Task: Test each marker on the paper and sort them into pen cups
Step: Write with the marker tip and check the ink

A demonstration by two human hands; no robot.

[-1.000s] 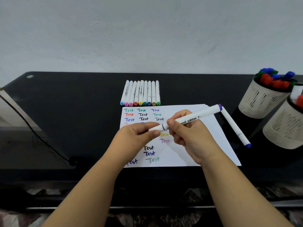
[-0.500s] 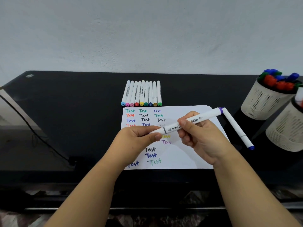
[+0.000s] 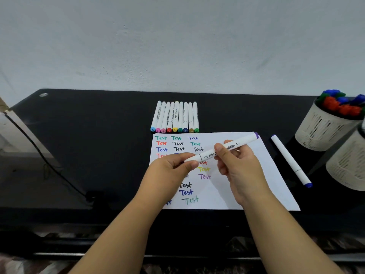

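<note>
We see the left hand (image 3: 173, 167) pinching the near cap end of a white purple-capped marker (image 3: 223, 151); right hand (image 3: 237, 165) fingers curl round its barrel, above the white paper sheet (image 3: 272, 165) with coloured "Test" marks. Nine white markers (image 3: 175, 117) lie in a row behind the sheet on the black desk (image 3: 88, 135). A blue-tipped white marker (image 3: 290, 161) lies right of the paper, near two beige slotted pen cups (image 3: 324, 129); the nearer cup's contents are cropped, probably markers.
</note>
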